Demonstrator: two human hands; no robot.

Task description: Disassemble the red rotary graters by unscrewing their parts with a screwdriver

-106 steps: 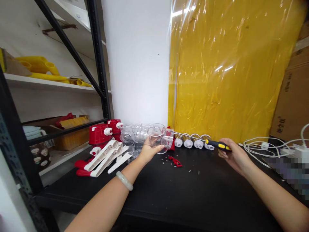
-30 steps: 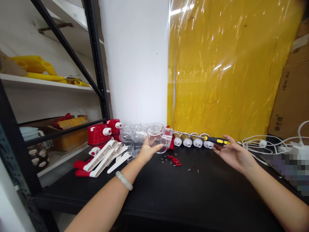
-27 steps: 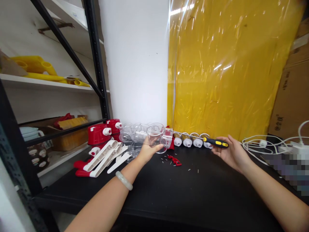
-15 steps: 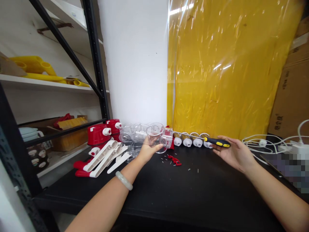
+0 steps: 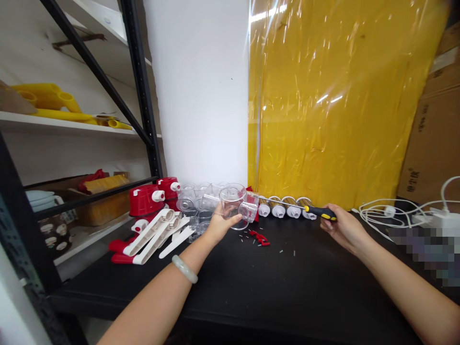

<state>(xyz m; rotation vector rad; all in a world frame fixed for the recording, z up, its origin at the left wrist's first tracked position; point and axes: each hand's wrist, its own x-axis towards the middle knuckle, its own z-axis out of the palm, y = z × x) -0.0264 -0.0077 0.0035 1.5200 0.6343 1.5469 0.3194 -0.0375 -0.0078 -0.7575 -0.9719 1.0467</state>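
Note:
My left hand (image 5: 220, 226) grips a clear plastic part (image 5: 233, 199) with a round rim and a side tube, held above the black table. My right hand (image 5: 341, 226) is closed around the black and yellow handle of a screwdriver (image 5: 320, 212). Its long shaft points left and reaches the tube end of the clear part; the exact contact at the tip cannot be made out. Below the clear part, a small red piece (image 5: 259, 238) lies on the table among several tiny screws (image 5: 281, 251).
White handle-like parts (image 5: 154, 235) and red housings (image 5: 145, 201) lie at the left, beside more clear parts (image 5: 187, 203). Several white-capped cylinders (image 5: 278, 210) line the back. White cables (image 5: 377, 211) spread at the right. A black-framed shelf (image 5: 143, 86) stands left.
My right hand has shifted slightly left and closed its fingers round the screwdriver handle, where they were looser before. The clear part in my left hand has barely moved.

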